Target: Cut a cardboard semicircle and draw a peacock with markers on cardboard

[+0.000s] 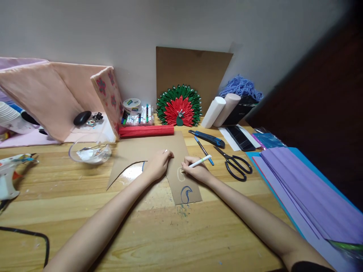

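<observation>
Wooden tabletop (136, 243) beneath a plain wall (130, 30). A person's right hand (198, 172) pinches a white marker (200, 161) near its lower end, beside a pale oval outline (178, 174) on brown cardboard (147, 145). The left hand (157, 165) rests on the cardboard, fingers curled; whether it holds anything cannot be told. Lying flat, the cardboard looks light and stiff but creasable, best held by its outer edges. The marker seems light and slim. Beyond the right hand, a blue pen (202, 148), a utility knife (208, 139) and black scissors (227, 158) crowd that side; a red roll (146, 131) borders the far edge.
</observation>
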The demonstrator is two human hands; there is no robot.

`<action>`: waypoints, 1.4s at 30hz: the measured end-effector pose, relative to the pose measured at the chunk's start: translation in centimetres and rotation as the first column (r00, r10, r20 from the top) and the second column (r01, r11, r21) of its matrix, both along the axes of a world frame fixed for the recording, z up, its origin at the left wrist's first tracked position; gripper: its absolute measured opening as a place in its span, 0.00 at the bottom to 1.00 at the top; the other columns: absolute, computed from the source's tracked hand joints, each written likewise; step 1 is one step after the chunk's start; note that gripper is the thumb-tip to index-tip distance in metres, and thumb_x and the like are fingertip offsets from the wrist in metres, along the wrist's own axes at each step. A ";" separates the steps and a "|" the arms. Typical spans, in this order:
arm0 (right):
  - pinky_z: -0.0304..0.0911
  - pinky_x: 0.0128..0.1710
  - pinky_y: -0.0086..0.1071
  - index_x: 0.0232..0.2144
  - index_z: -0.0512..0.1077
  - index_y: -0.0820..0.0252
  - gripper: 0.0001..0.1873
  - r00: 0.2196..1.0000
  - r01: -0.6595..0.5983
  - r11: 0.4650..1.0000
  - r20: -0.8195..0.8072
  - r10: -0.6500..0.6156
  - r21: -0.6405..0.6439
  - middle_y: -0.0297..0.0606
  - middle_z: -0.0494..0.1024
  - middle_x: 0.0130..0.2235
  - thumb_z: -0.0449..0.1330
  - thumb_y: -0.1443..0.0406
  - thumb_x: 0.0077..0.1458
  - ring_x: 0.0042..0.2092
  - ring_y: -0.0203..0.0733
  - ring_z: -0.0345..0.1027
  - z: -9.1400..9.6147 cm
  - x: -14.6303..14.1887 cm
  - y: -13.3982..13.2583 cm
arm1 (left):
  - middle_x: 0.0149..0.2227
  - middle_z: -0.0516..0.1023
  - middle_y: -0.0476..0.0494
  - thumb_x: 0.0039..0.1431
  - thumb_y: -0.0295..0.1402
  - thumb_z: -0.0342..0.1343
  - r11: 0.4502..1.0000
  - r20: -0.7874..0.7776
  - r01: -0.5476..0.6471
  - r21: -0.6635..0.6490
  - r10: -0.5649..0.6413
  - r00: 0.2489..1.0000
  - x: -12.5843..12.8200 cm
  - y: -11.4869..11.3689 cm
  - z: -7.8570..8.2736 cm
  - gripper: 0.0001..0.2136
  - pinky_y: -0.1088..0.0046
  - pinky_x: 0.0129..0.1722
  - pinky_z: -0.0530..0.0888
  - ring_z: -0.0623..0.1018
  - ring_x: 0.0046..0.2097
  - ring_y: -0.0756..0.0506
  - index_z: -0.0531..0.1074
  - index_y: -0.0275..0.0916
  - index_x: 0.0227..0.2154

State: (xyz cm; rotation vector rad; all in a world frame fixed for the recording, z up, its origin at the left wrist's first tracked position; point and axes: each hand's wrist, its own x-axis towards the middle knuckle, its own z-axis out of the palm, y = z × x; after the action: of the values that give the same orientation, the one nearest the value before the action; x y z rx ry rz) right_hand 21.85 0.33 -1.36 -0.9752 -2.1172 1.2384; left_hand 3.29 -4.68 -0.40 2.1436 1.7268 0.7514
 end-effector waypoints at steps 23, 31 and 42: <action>0.47 0.21 0.25 0.13 0.53 0.59 0.15 1.000 -0.017 0.999 0.007 0.017 -0.035 0.27 0.59 0.15 0.54 0.67 0.46 0.20 0.30 0.52 -0.1 0.3 0.1 | 0.35 0.71 0.45 0.60 0.25 0.41 0.999 0.002 0.022 0.029 -0.022 1.000 0.0 0.3 -0.3 0.09 0.70 0.39 0.66 0.69 0.39 0.46 0.65 0.39 0.36; 0.48 0.21 0.26 0.15 0.56 0.59 0.16 1.000 -0.008 1.000 0.022 0.008 -0.002 0.28 0.62 0.16 0.54 0.64 0.50 0.21 0.31 0.54 0.3 0.1 -0.1 | 0.36 0.71 0.44 0.60 0.25 0.41 0.999 -0.005 0.017 0.030 -0.017 1.000 0.0 0.2 -0.2 0.09 0.69 0.39 0.66 0.70 0.39 0.46 0.66 0.39 0.37; 0.48 0.21 0.26 0.13 0.55 0.59 0.16 1.000 -0.004 1.000 0.024 0.004 -0.004 0.28 0.61 0.15 0.54 0.65 0.48 0.20 0.31 0.54 0.4 0.1 -0.1 | 0.37 0.71 0.45 0.60 0.25 0.40 1.000 -0.006 0.010 0.029 -0.010 1.000 0.0 0.2 -0.3 0.10 0.70 0.39 0.66 0.70 0.40 0.46 0.66 0.40 0.37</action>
State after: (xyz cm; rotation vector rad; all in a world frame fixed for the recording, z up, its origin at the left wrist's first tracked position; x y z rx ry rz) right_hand 22.00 0.26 -1.00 -0.9930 -2.1361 1.2395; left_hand 3.29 -4.48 -0.72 2.1736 1.7165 0.7729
